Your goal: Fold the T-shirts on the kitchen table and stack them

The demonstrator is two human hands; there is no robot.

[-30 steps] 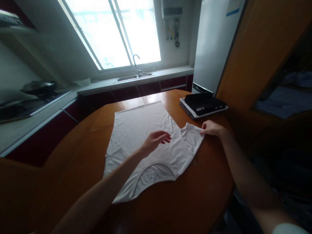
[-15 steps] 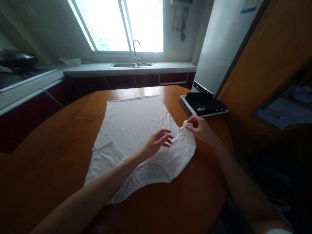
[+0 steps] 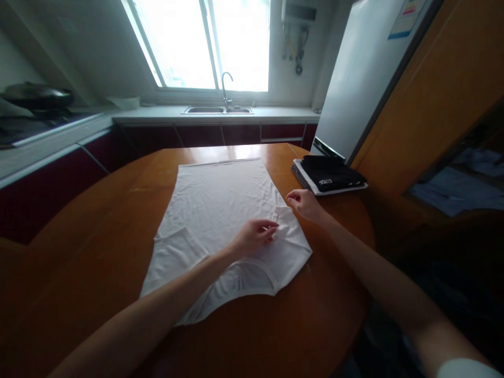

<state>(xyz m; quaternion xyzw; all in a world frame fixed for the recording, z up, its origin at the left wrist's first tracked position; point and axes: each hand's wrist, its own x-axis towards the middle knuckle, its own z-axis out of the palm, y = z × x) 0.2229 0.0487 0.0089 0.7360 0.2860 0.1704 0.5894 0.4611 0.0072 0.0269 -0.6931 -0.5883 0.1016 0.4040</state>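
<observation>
A white T-shirt (image 3: 220, 197) lies spread on the wooden table, its neckline toward me. Its left sleeve part (image 3: 173, 252) is folded inward, and the right sleeve (image 3: 289, 236) is turned in over the body with a few creases. My left hand (image 3: 255, 236) rests over the shirt beside the right sleeve, fingers loosely bent and a little apart; whether the fingertips touch the cloth is hard to see. Just off the shirt's right edge, near the sleeve's hem, is my right hand (image 3: 305, 203), its fingers loosely curled with no cloth visible in them.
Folded clothes (image 3: 328, 176), a black one with white letters on top, are stacked at the right of the round table (image 3: 98, 226). Beyond stand a counter with a sink (image 3: 205, 110), a pan (image 3: 37, 96) on the stove, and a fridge (image 3: 346, 79).
My right hand has let go of the right sleeve and moved slightly left. The sleeve lies flatter and further inward. My left hand's fingers have drawn closer together. The view has tilted up slightly.
</observation>
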